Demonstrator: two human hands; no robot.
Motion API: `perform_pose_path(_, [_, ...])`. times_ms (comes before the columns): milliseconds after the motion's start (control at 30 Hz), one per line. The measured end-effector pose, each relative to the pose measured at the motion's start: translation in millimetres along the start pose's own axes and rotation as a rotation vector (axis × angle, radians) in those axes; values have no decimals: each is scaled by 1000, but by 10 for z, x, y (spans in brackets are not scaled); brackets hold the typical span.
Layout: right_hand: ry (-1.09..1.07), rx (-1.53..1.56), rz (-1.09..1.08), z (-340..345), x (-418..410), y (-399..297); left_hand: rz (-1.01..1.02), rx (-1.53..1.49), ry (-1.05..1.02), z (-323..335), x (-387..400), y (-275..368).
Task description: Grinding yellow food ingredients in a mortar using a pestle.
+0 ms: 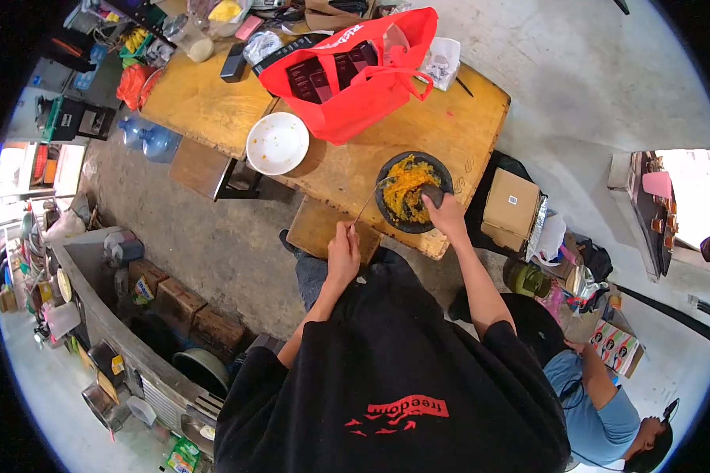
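Observation:
A dark stone mortar sits near the right front edge of the wooden table, with a mashed orange-yellow paste spread inside it. My right hand grips a short dark stone pestle that rests in the paste at the mortar's right side. Between the fingers of my left hand is the handle of a thin metal spoon, whose far end touches the paste at the left. To the left on the table stands a white bowl with small orange bits in it.
A red fabric bag holding dark boxes stands behind the mortar on the table. A wooden stool is by my left knee. Cardboard boxes stand to the right. A person in a blue shirt sits at the lower right.

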State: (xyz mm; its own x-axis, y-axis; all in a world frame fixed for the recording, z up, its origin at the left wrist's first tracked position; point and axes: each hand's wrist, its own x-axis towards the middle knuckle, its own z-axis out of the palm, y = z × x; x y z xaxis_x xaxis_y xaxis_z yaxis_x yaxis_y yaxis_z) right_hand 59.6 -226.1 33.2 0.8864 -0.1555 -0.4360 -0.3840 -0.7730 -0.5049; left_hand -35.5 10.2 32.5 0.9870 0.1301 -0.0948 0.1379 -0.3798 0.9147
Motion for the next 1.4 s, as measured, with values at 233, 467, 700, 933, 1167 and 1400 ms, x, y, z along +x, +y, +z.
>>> perform_pose_path(233, [24, -119, -66, 256, -18, 135, 13, -14, -4, 43, 25, 20])
perform_pose_path(467, [-186, 3, 10, 13, -321, -117, 18, -27, 23, 53, 75, -29])
perform_pose_path(700, [-54, -309, -126, 171, -147, -182, -10, -6, 17, 62, 79, 17])
perform_pose_path(933, [-85, -213, -91, 145, -44, -134, -12, -4, 44, 2, 9, 20])
perform_pose_path(1167, [-82, -50, -96, 67, -108, -367, -20, 19, 76, -36, -20, -96])
perform_pose_path(1400, [-73, -214, -113, 214, -78, -411, 11, -7, 91, 31, -18, -31])
